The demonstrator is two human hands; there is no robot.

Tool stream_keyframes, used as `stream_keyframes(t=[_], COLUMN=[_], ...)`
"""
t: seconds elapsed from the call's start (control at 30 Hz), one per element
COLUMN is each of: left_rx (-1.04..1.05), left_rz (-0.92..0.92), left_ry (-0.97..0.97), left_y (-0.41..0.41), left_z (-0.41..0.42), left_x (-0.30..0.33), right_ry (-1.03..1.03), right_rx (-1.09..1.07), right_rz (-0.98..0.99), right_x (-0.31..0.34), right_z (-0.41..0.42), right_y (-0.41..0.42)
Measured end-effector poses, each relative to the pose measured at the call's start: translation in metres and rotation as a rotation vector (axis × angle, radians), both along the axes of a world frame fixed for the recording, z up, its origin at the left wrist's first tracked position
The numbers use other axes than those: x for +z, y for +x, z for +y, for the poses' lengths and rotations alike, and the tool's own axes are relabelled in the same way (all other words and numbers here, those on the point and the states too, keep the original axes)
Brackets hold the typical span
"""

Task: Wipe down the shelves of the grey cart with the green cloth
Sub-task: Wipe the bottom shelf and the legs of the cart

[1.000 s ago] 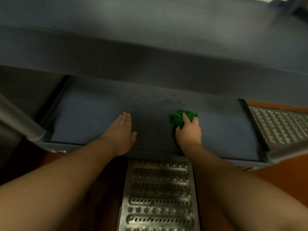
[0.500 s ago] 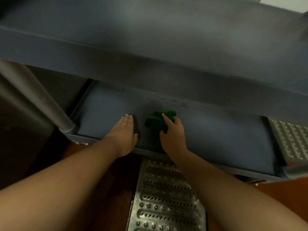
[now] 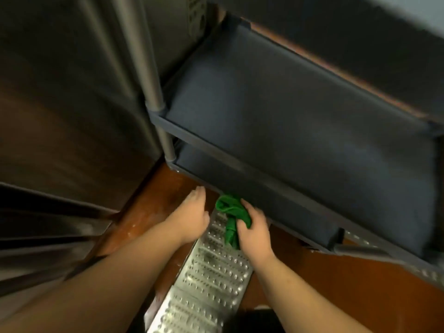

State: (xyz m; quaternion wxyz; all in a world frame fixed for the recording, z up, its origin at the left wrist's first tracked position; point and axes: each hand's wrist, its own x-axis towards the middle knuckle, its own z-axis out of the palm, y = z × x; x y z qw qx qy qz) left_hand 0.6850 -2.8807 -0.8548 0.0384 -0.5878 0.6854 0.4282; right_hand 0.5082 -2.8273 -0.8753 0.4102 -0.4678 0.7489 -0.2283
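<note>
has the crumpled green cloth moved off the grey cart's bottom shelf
Yes: the green cloth, gripped by the right hand, has come back off the bottom shelf, over the perforated metal floor grate.

Grey cart (image 3: 300, 131), red-brown floor (image 3: 156, 203), metal grate (image 3: 211, 284)

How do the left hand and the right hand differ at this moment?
The right hand grips the green cloth; the left hand holds nothing. The right hand's fingers are curled round the cloth, while the left hand's fingers lie nearly straight. The right hand is over the metal grate; the left hand is mostly over the brown floor. Both are bare and reach toward the cart.
</note>
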Motion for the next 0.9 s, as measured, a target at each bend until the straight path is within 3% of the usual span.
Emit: stream_keyframes(t=[0.3,0.53,0.63,0.73,0.8,0.9], left_rx=[-0.073,-0.283,-0.311,-0.345,-0.349,-0.432], left_rz=[0.176,0.466,0.681,0.806,0.831,0.741], left_ry=[-0.098,-0.124,0.030,0.260,0.424,0.886], left_y=[-0.002,-0.046,-0.071,-0.102,-0.125,-0.166], left_z=[0.047,0.035,0.026,0.023,0.029,0.051], left_x=[0.308,0.469,0.511,0.541,0.548,0.554], right_ry=[-0.128,-0.375,-0.532,-0.636,-0.697,-0.746], right_rx=[-0.058,-0.299,-0.562,-0.875,-0.990,-1.059], right_rz=[-0.181,-0.254,-0.473,-0.935,-1.152,-1.403], right_x=[0.334,0.523,0.564,0.587,0.587,0.583], right_z=[0.061,0.093,0.109,0.132,0.152,0.183], right_y=[-0.012,-0.051,-0.058,-0.052,-0.049,-0.057])
